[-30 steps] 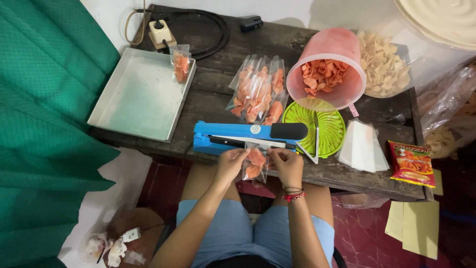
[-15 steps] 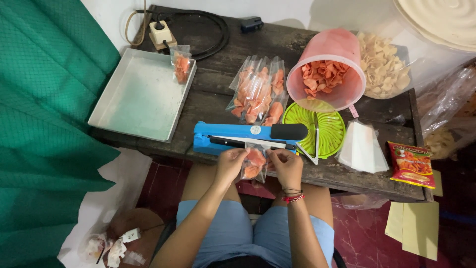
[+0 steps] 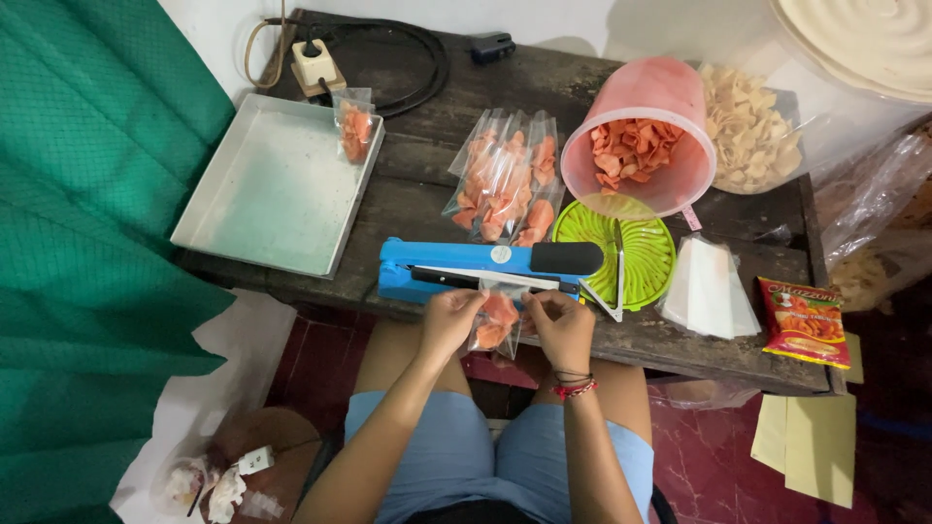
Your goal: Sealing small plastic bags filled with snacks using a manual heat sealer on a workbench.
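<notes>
Both of my hands hold a small clear plastic bag of orange crackers [image 3: 497,323] at the table's front edge. My left hand [image 3: 449,318] pinches its left top corner and my right hand [image 3: 560,323] pinches the right one. The bag's open top lies at the jaw of a blue heat sealer [image 3: 456,262], whose black-handled arm is down over it. Behind the sealer lies a pile of filled cracker bags [image 3: 505,180].
A metal tray [image 3: 262,194] with one filled bag [image 3: 355,126] sits at the left. A pink bucket of orange crackers [image 3: 636,146], a green slotted plate [image 3: 616,252], a stack of empty clear bags [image 3: 707,289], pale crackers [image 3: 748,121] and a red snack packet [image 3: 804,320] stand at the right. A green curtain [image 3: 87,243] hangs left.
</notes>
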